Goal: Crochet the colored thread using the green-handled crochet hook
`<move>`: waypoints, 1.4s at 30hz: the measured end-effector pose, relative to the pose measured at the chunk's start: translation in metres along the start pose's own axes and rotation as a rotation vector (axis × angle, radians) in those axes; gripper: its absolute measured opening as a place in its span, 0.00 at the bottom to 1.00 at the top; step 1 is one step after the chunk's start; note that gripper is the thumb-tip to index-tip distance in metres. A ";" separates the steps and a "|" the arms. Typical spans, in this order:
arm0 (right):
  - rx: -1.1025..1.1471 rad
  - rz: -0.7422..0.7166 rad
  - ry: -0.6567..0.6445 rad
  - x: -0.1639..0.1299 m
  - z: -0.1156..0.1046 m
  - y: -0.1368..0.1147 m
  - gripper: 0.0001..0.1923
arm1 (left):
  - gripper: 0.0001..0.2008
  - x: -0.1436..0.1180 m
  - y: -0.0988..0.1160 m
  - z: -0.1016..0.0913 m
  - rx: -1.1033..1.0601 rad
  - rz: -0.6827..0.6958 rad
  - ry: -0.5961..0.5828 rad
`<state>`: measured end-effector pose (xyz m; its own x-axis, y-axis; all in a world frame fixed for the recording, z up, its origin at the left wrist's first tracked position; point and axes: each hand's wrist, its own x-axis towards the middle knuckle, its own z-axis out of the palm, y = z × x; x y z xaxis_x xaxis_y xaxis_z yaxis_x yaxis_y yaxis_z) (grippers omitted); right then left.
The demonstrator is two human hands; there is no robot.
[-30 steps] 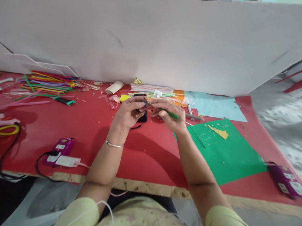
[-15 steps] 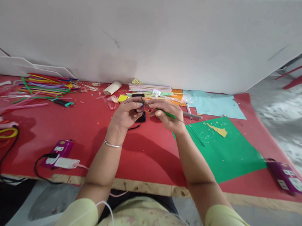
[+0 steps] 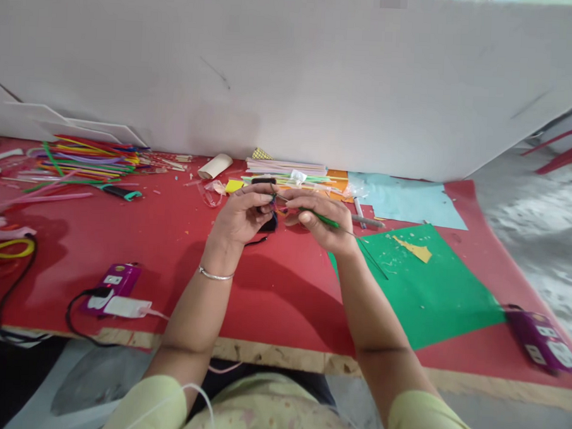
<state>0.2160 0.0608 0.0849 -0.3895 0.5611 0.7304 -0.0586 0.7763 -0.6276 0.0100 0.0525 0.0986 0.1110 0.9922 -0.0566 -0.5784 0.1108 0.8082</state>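
Observation:
My left hand (image 3: 238,215) is closed in a pinch over the middle of the table. Between its fingertips is a small dark blue and purple piece of yarn work (image 3: 274,205), mostly hidden by the fingers. My right hand (image 3: 328,210) is closed around a thin metal crochet hook with a green grip (image 3: 327,221). The hook's tip meets the yarn piece at the left fingertips. Some pink and orange strand shows between the hands. Beneath the left fingers lies a black phone (image 3: 269,226), partly covered.
Green sheet (image 3: 434,290) with a yellow scrap lies right, near a light blue sheet (image 3: 405,197). Pipe cleaners (image 3: 89,161), a cardboard tube (image 3: 215,166) and straws (image 3: 288,168) line the white partition (image 3: 292,82). Purple power strips (image 3: 122,280) sit left and right on the red table (image 3: 272,302).
The hook's tip has shifted slightly at the left fingertips, and both hands keep their hold. The whole view has moved a little.

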 end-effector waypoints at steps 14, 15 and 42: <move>0.463 0.335 0.118 -0.007 0.011 0.040 0.26 | 0.11 0.002 -0.008 0.001 0.075 0.085 -0.011; 0.445 0.348 0.142 -0.007 0.014 0.043 0.26 | 0.11 0.002 -0.009 0.002 0.086 0.100 -0.006; -0.235 0.014 0.385 -0.004 0.037 0.022 0.15 | 0.18 0.012 -0.044 0.018 0.175 0.450 0.297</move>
<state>0.1825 0.0652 0.0577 -0.0154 0.6037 0.7970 0.1719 0.7869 -0.5927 0.0518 0.0587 0.0730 -0.3624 0.9156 0.1744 -0.3702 -0.3132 0.8746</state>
